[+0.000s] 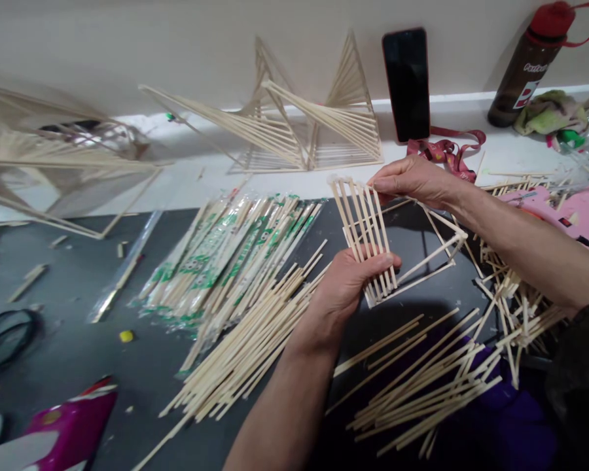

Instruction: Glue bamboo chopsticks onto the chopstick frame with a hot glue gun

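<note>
My left hand [346, 281] is closed around the lower part of a small frame of thin wooden chopsticks [366, 226], thumb across the front. Several sticks stand side by side in it like slats, with whitish blobs at their upper ends. At the frame's top right corner, my right hand [410, 183] pinches the end of a stick; the fingertips are partly hidden. Joined sticks [434, 252] stretch out to the right behind the slats. Just left of my left hand lies a pile of loose chopsticks [255, 340].
Wrapped chopsticks [226, 261] lie on the dark table. More sticks [432, 386] spread below my hands, beside a tangled heap [525, 294]. A twisted stick structure [343, 124], a phone [407, 85] and a bottle [520, 72] stand behind. A pink glue gun [535, 199] lies right.
</note>
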`<state>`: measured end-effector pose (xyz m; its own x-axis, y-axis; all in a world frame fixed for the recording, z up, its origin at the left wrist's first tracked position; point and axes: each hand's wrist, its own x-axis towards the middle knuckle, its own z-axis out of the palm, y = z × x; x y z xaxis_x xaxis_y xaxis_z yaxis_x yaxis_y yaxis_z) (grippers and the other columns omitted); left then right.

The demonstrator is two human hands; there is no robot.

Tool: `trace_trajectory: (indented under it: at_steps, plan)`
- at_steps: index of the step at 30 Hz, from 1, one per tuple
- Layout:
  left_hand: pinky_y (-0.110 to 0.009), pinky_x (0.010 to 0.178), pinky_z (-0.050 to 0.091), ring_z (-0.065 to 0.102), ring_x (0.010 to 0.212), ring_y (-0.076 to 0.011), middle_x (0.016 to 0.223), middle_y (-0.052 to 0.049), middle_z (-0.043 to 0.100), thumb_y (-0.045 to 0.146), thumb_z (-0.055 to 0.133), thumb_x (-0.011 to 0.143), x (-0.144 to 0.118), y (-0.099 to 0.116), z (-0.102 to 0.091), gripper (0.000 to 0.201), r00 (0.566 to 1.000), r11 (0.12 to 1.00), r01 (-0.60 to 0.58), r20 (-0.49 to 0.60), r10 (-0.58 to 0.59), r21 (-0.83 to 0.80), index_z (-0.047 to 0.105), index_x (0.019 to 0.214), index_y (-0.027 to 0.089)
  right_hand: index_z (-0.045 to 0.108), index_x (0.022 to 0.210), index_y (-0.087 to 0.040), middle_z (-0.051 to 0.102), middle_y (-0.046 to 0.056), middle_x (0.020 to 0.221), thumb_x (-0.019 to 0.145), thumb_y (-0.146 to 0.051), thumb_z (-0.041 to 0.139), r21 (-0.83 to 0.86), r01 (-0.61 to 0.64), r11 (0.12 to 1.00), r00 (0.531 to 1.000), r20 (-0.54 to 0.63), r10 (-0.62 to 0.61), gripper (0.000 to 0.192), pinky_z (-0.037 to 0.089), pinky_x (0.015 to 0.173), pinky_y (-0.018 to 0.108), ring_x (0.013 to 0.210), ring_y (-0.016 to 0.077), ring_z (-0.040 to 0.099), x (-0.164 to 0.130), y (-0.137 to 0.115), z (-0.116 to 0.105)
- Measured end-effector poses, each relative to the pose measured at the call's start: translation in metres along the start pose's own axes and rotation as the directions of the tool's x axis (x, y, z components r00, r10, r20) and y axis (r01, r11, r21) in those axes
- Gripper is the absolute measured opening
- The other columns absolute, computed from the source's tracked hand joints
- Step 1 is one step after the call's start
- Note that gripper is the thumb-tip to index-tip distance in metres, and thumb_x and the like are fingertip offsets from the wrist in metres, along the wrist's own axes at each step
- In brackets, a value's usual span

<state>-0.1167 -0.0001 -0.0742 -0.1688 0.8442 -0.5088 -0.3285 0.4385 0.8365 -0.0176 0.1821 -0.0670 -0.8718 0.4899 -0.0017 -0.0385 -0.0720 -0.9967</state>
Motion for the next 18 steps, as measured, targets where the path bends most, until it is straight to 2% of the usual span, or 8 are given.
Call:
trace_trajectory:
  at_steps: [14,18]
  plan:
    - [-0.019,0.048,0.040,0.055,0.048,-0.0090,0.059,-0.003,0.068,0.031,0.085,0.049,0.0020,-0.0027,-0.0016,0.028,0.999,0.998,0.040,0.020,-0.039,-0.041,0.074,0.065,0.011,0.075,0.079,-0.009,0.068,0.002,0.068,0.078,-0.022,0.071,0.011,-0.009,1.000,1.000,-0.003,0.009,0.013,0.048,0.067,0.018,0.064,0.0073,0.059,-0.0031,-0.0001,-0.0013]
    - [-0.020,0.051,0.041,0.056,0.051,-0.0092,0.060,-0.004,0.068,0.031,0.084,0.050,0.0021,-0.0031,-0.0026,0.027,1.000,0.999,0.015,0.018,-0.015,-0.034,0.074,0.064,0.011,0.074,0.079,-0.010,0.070,0.002,0.071,0.081,-0.019,0.068,0.085,-0.032,0.996,0.999,0.020,0.030,0.011,0.050,0.072,0.021,0.065,0.0087,0.062,-0.0043,-0.0009,-0.0009]
